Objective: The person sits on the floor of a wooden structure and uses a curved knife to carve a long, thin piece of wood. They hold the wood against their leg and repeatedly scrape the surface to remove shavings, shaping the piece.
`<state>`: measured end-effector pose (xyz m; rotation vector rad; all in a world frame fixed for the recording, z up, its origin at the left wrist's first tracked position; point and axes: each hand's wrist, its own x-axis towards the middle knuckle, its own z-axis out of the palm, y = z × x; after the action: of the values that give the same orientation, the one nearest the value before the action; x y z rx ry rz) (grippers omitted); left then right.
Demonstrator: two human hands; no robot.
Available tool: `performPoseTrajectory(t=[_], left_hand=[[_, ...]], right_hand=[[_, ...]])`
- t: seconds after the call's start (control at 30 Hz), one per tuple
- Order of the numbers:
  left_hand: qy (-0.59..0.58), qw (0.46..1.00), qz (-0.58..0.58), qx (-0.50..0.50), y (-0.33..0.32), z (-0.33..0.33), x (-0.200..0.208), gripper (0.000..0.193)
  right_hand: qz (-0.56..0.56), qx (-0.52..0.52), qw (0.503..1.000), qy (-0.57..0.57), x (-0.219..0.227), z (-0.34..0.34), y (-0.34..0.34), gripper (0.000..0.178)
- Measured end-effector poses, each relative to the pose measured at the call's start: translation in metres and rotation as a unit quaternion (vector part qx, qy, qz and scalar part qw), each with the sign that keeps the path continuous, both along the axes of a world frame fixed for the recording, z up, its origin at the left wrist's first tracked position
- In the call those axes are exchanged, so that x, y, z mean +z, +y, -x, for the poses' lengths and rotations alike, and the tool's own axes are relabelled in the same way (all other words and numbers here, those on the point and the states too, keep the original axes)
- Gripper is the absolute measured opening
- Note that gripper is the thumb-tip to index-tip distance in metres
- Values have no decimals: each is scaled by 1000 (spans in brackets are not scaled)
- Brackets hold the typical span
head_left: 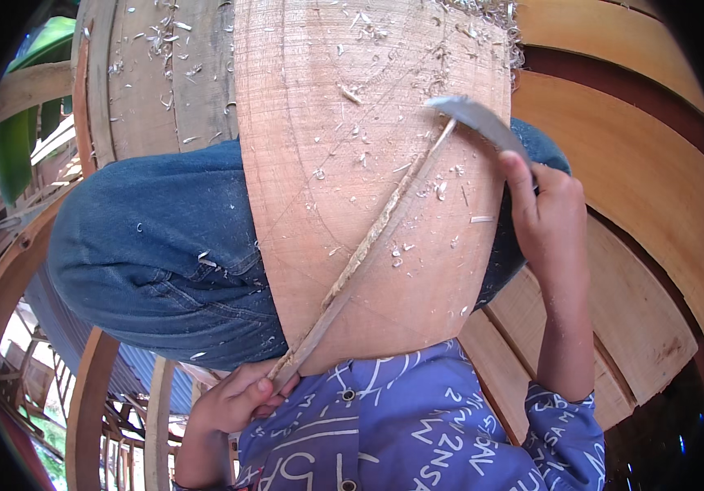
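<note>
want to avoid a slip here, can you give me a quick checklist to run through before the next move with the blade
1. Left hand well away from the curved blade: ok, it holds the near end of the stick.
2. Right hand closed on the tool: ok, it grips the blade's near end.
3. Right hand clear of the sharp edge: cannot tell, the grip hides part of the tool.
4. Blade touching the stick: cannot tell, it is at the stick's far tip but contact is unclear.
5. Board free of debris: not ok, shavings are scattered over it.
</note>
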<state>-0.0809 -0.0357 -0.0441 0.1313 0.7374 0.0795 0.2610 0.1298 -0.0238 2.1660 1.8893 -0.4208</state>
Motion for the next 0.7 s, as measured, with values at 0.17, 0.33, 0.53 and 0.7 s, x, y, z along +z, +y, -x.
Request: performPoseTrajectory(t=[0.17, 0.33, 0.53, 0.7], left_hand=[[13, 999, -35, 2, -1, -8, -2, 69], [-23, 999, 15, 31, -11, -3, -7, 66], [-69, 995, 44, 55, -14, -6, -12, 60], [-88, 990, 37, 105, -13, -6, -7, 62]], right_hand=[[18, -98, 994, 51, 21, -13, 5, 61], [10, -13, 1000, 26, 2, 1, -11, 63], [-31, -102, 990, 94, 8, -49, -6, 62], [-107, -177, 958, 197, -4, -57, -11, 56]])
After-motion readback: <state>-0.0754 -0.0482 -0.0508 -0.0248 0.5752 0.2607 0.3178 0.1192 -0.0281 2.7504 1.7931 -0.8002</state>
